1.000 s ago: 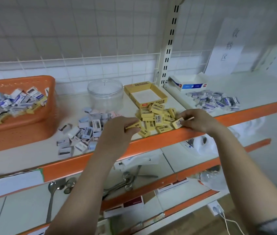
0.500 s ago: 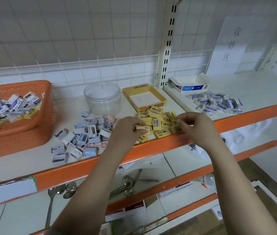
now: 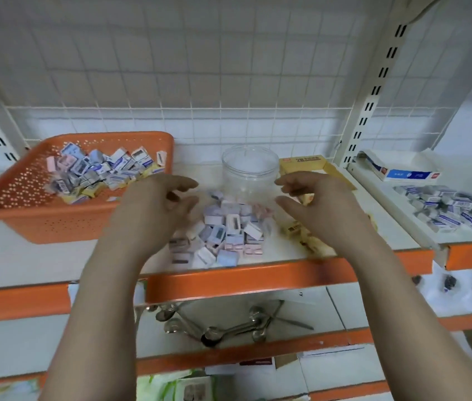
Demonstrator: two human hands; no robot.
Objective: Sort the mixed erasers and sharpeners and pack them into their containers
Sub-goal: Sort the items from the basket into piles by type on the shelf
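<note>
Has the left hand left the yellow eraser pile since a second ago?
Yes. The left hand has come off the yellow erasers and now hovers at the left edge of the sharpener pile, nearer the orange basket, holding nothing.

- Your basket (image 3: 41, 215) is orange, its walls dotted with small holes.
- The pile of sharpeners (image 3: 223, 233) before you mixes pale blue, pink, white and grey.
- The jar (image 3: 250, 169) is clear.
- The erasers (image 3: 298, 230) under your right hand are yellow, like the box (image 3: 304, 163) behind.
- The shelf edge (image 3: 243, 280) is orange, its top white.
- The far box (image 3: 402, 172) is white with blue and red.
</note>
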